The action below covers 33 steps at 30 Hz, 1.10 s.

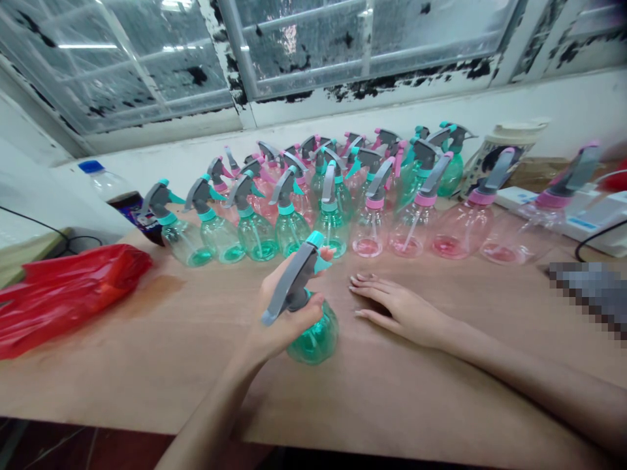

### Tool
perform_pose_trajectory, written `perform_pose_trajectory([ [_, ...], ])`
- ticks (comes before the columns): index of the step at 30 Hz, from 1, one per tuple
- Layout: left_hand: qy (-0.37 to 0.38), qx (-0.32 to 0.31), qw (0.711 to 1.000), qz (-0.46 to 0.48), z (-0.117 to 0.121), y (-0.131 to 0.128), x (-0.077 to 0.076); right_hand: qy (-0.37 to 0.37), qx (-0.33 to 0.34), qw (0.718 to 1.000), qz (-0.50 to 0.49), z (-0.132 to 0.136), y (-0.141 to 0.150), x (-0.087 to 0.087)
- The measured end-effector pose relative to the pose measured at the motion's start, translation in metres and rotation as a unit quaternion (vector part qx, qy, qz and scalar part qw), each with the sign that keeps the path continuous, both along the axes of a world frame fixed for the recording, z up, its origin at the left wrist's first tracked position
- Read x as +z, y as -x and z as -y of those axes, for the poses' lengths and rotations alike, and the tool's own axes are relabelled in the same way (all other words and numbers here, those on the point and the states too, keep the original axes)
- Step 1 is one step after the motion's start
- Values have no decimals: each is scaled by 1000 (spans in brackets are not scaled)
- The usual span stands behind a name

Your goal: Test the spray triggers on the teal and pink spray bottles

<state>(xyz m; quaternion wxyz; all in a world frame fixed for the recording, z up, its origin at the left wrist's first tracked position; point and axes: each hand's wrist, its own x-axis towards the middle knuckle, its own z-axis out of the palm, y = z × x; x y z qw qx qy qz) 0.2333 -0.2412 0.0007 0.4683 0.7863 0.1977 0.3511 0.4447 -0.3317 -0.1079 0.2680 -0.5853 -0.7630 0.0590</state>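
My left hand (281,326) is wrapped round the neck of a green spray bottle (316,339) with a grey and teal trigger head, tilted over the near middle of the table. Flat on the tabletop to its right rests my right hand (392,307), fingers stretched out and holding nothing. Just beyond both hands stands a front row of spray bottles: green ones such as this bottle (258,235) on the left, pink ones such as this bottle (463,228) on the right. Behind them several more pink and green spray bottles crowd together, partly hidden.
On the left lie a red plastic bag (78,287) and a dark drink bottle with a blue cap (92,167). At the right are a white power strip (588,219), a large white container (509,147) and a blurred-out dark object (590,290). A window wall bounds the wooden table (416,398).
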Motion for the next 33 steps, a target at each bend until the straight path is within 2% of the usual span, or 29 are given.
perform_pose_trajectory([
  [12, -16, -3, 999, 35, -4, 1, -8, -5, 3, 1000, -7, 1, 1, 1],
  [25, -17, 2, 1000, 23, -6, 1, -10, -1, 2, 1000, -1, 1, 1, 3],
  [29, -19, 10, 1000, 12, -2, 0, -4, -2, 4, 1000, 1, 1, 0, 3],
  [33, -26, 26, 998, -44, 4, 3, 7, -8, 9, 1000, -12, 0, 0, 3],
])
